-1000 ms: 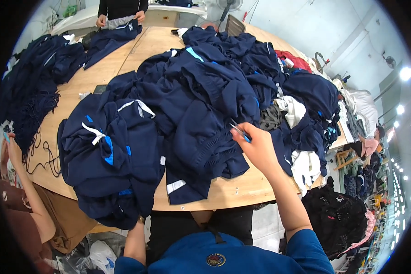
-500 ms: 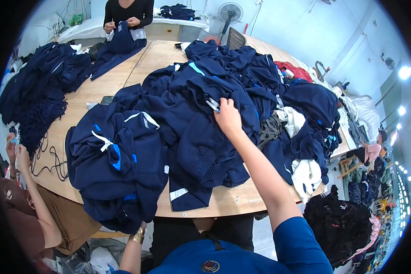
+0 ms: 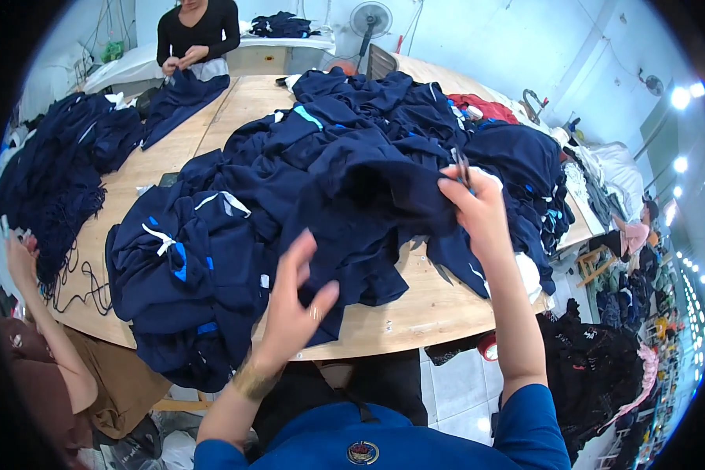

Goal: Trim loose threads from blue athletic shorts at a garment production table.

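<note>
My right hand (image 3: 479,210) is closed, pinching the edge of a navy garment (image 3: 415,192) and lifting it off the pile. A small pair of thread snips (image 3: 461,163) juts up from the same hand. My left hand (image 3: 291,305) is open in front of the garment, thumb and fingers apart, and a little blurred. Whether it touches the cloth I cannot tell. To its left lies a heap of navy garments (image 3: 188,266) with white ties and bright blue patches, hanging over the table's front edge.
A wooden table (image 3: 376,333) bears more navy clothes (image 3: 55,157), loose dark cords (image 3: 82,282) and a red cloth (image 3: 486,108). One person (image 3: 198,39) handles navy cloth at the far side; another person's arm (image 3: 51,321) is at the left. Black garments (image 3: 587,360) are heaped at the lower right.
My right hand has moved right, drawing the garment's edge up with it. My left hand has come up from below the table edge, away from the left heap, and is now open.
</note>
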{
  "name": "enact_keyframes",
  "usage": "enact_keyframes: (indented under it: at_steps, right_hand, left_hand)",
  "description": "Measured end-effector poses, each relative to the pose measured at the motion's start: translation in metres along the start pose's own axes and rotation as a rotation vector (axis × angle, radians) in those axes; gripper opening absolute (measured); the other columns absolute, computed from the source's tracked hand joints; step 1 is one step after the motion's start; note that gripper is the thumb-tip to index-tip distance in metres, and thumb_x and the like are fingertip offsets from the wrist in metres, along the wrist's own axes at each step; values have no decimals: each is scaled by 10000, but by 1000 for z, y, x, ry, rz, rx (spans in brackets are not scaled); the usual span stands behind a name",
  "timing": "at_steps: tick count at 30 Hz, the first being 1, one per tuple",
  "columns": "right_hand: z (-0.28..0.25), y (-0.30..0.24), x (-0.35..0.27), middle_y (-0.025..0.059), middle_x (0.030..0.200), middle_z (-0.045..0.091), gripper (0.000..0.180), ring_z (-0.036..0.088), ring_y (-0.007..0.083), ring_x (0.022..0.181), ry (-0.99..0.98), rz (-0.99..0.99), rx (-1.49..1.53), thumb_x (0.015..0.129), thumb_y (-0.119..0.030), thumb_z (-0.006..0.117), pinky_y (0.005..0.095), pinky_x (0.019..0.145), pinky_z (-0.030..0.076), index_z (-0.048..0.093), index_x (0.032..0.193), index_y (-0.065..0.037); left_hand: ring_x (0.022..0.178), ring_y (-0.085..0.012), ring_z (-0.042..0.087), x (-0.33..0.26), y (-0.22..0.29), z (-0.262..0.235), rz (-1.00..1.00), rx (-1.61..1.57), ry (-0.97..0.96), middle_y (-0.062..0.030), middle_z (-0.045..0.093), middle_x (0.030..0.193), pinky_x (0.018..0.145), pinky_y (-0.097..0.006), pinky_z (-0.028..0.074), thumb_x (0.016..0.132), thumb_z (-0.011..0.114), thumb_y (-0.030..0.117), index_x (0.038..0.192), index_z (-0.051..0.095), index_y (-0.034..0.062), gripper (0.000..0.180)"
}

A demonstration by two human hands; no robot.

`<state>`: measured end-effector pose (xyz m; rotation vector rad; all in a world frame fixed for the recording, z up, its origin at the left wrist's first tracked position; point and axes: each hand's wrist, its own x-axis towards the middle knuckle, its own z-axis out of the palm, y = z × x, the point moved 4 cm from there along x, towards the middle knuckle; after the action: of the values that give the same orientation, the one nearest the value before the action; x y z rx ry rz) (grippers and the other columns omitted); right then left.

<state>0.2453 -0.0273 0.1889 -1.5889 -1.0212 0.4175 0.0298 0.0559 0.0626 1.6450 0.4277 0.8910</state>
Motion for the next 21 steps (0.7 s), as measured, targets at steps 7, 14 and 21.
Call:
enact_keyframes:
  at_steps: [7, 14, 21]
  right_hand:
    - [-79, -14, -75, -56, 633, 514, 126, 335, -9, 417, 238, 72, 257, 777, -92, 643, 155, 379, 203, 629, 884, -28]
    - [-131, 63, -115, -21, 747, 583, 173, 521, 52, 676, 175, 387, -26, 771, -167, 676, 184, 587, 381, 646, 866, -25]
    - [-100, 176, -84, 116, 826, 633, 205, 613, 236, 779, 97, 129, -671, 748, -208, 643, 317, 701, 459, 637, 894, -65]
  left_hand:
    - [951, -203, 573, 86, -7, 55, 241, 60, -81, -102, 618, 996, 862, -263, 417, 769, 601, -3, 1014, 602, 17, 246]
    - [780, -54, 555, 75, -2, 31, -281, -216, -487, 2, 628, 860, 735, -195, 432, 789, 617, 104, 934, 624, 11, 172]
    - [733, -109, 559, 96, -83, 22, -224, 429, -227, -65, 630, 797, 698, -233, 430, 831, 606, 249, 917, 616, 9, 255]
